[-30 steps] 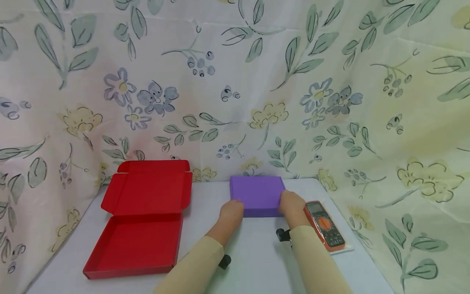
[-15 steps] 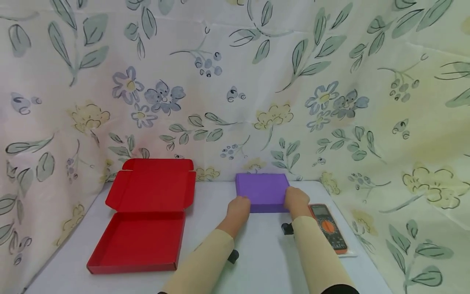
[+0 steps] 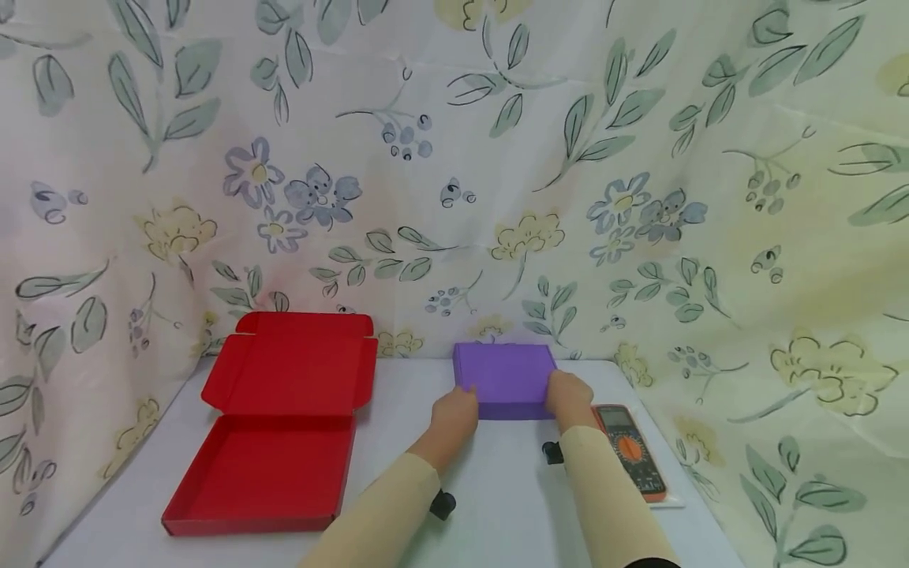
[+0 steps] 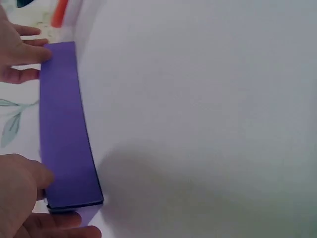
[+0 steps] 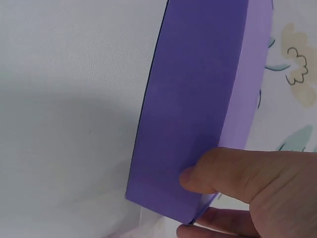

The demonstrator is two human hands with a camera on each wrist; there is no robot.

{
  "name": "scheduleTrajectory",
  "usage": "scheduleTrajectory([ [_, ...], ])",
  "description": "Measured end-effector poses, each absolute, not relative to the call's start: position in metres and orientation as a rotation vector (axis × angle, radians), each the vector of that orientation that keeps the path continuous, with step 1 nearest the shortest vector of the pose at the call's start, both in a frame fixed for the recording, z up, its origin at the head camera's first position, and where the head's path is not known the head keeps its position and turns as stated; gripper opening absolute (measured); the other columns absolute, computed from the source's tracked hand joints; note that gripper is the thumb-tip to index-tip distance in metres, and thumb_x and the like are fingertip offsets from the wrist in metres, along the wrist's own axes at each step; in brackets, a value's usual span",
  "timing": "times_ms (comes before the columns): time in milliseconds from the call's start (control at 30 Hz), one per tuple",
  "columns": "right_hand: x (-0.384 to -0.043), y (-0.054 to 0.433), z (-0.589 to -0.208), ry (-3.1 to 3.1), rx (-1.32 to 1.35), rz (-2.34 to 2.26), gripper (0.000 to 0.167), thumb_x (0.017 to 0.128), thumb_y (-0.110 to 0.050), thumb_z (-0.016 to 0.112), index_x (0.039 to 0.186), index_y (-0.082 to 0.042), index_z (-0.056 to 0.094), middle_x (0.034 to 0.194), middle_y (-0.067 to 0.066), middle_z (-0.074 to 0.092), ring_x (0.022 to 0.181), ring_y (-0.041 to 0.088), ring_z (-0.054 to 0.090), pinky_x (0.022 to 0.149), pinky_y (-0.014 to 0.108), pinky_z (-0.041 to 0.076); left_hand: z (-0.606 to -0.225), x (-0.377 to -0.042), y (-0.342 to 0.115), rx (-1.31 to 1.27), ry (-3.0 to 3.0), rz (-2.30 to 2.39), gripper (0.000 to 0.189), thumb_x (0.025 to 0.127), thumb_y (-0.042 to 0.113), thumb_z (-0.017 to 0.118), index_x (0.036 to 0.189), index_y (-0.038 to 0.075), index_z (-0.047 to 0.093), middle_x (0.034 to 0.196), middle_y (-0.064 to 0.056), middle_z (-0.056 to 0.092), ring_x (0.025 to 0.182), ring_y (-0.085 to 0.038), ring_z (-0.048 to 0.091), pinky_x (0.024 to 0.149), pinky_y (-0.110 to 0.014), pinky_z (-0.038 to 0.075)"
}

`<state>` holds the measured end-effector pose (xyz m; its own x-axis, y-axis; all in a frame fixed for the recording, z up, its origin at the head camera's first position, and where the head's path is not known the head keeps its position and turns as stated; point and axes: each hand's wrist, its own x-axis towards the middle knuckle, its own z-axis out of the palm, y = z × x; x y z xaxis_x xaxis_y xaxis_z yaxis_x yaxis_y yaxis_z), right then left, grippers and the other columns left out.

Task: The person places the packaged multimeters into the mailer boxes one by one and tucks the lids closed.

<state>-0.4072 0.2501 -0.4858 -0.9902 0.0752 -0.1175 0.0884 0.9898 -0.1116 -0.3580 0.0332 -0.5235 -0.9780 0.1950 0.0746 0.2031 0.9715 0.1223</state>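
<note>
A closed purple box (image 3: 506, 371) lies flat at the back of the white table. My left hand (image 3: 454, 416) holds its front left corner; in the left wrist view the left thumb (image 4: 39, 173) is on the front face and fingers reach round the end. My right hand (image 3: 568, 394) grips the opposite front corner, its thumb (image 5: 200, 176) pressed to the front face and other fingers at the end in the right wrist view. Beside the right forearm lies an orange and black multimeter (image 3: 630, 450) in clear wrapping, partly covered by that sleeve.
On the left of the white table (image 3: 497, 489) stands a red box (image 3: 266, 473), its lid raised and its inside showing. A floral cloth (image 3: 426, 181) hangs close behind the table and along its sides.
The purple box has shifted slightly toward the back relative to the multimeter, with both hands on it throughout. The head view has tilted a little; the red box stays put.
</note>
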Motion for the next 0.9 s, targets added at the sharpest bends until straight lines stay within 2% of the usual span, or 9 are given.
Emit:
scheduleTrajectory([
  [133,-0.405,0.246,-0.49,3.014,0.121,-0.176,0.026,0.088,-0.006,0.072,0.111,0.005,0.068,0.108,0.025,0.07,0.098,0.037,0.07,0.075,0.057,0.057,-0.529,-0.347,0.02,-0.307,-3.041,-0.166,0.041,0.099,0.023,0.065,0.14,0.017,0.064,0.107,-0.012,0.065,0.09,-0.027,0.068,0.065,-0.041,0.058],
  [267,-0.407,0.247,-0.491,3.007,0.139,-0.154,0.028,0.09,-0.007,0.071,0.115,0.005,0.067,0.109,0.025,0.07,0.096,0.035,0.069,0.076,0.056,0.057,-0.527,-0.33,0.005,-0.332,-3.02,-0.214,0.04,0.097,0.023,0.066,0.136,0.016,0.067,0.099,-0.011,0.061,0.087,-0.027,0.065,0.064,-0.041,0.057],
  [433,-0.409,0.251,-0.49,2.992,0.149,-0.149,0.028,0.09,-0.005,0.069,0.115,0.007,0.067,0.109,0.026,0.069,0.096,0.036,0.068,0.078,0.057,0.056,-0.522,-0.306,-0.015,-0.363,-2.967,-0.284,0.038,0.095,0.021,0.066,0.132,0.013,0.069,0.102,-0.012,0.062,0.09,-0.028,0.064,0.063,-0.042,0.057],
  [567,-0.41,0.252,-0.49,2.977,0.141,-0.15,0.027,0.092,-0.004,0.065,0.117,0.008,0.066,0.112,0.027,0.068,0.099,0.037,0.068,0.08,0.058,0.056,-0.514,-0.291,-0.031,-0.35,-2.946,-0.296,0.036,0.096,0.023,0.067,0.13,0.011,0.07,0.104,-0.012,0.063,0.092,-0.028,0.064,0.066,-0.042,0.058],
  [900,-0.407,0.249,-0.487,2.977,0.13,-0.167,0.028,0.093,-0.003,0.064,0.118,0.008,0.066,0.112,0.029,0.068,0.097,0.038,0.068,0.079,0.058,0.056,-0.486,-0.271,-0.063,-0.253,-2.928,-0.319,0.04,0.094,0.028,0.071,0.131,0.012,0.07,0.107,-0.012,0.065,0.094,-0.027,0.064,0.071,-0.042,0.06],
])
